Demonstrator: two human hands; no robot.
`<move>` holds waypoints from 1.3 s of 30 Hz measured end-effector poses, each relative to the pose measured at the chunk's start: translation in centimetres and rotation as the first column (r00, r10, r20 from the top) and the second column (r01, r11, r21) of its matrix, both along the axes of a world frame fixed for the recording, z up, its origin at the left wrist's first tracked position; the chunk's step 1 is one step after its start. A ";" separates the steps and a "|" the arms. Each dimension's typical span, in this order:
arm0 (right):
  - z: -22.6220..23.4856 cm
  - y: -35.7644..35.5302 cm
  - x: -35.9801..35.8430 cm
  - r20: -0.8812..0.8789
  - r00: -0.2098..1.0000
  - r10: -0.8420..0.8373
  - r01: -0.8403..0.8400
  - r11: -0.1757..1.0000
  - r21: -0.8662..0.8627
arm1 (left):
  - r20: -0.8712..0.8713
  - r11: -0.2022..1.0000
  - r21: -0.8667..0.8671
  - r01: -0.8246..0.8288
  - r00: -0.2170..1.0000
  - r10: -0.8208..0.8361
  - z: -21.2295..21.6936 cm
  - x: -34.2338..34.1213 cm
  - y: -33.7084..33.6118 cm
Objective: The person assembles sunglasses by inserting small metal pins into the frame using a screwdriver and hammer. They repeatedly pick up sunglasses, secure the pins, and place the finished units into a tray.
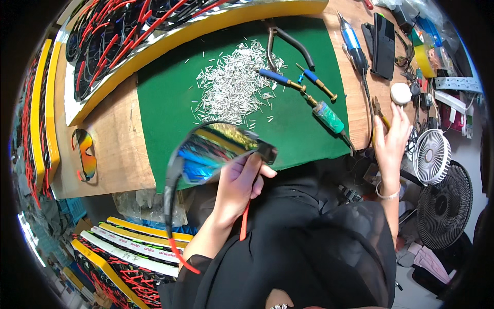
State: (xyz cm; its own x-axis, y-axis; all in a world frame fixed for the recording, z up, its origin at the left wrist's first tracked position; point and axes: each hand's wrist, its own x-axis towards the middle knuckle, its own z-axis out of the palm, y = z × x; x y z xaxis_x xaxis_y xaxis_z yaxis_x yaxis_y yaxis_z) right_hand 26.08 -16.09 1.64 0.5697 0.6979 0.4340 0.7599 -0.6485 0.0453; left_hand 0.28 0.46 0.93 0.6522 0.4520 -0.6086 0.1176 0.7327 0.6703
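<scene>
From where I stand, at far left of the wooden table (113,118) lies a pair of sunglasses with orange mirrored lenses (88,160), near a yellow-sided tray (206,28) packed with black, red-tipped frames. Next, the person's left hand (239,180) pinches black sunglasses with blue-gold mirrored lenses (206,159) at one side, holding them above the green mat's (167,139) near edge. Behind them sits a heap of small silvery pins (231,85); rightward lie a blue-handled screwdriver (319,85) and a green-handled tool (328,117). At right, the right hand (391,139) spreads thumb and fingers beside yellow-handled pliers (385,122) and a white round object (400,93); whether it touches either, I cannot tell.
</scene>
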 end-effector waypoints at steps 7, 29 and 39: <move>2.1 8.6 -9.4 -0.698 0.268 0.665 -0.535 0.705 0.466 | -0.031 0.934 0.196 0.298 0.954 -0.298 -2.1 -0.1 -1.6; -0.5 10.7 -11.1 -0.775 0.071 0.628 -0.303 0.754 0.583 | -0.034 0.979 -0.199 0.045 0.998 -0.053 1.1 -2.1 -2.4; -2.3 10.8 -10.9 -0.674 0.173 0.718 -0.476 0.660 0.581 | -0.067 0.961 -0.277 -0.009 0.998 -0.010 0.9 -1.8 -2.2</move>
State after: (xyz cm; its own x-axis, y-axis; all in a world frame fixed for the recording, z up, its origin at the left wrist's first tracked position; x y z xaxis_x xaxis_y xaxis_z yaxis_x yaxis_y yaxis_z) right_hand 15.15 -5.28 -0.61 0.1411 0.9653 0.2198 0.4793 0.1277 -0.8683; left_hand -1.52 -1.71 1.80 0.6059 0.2598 -0.7519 0.1552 0.8884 0.4321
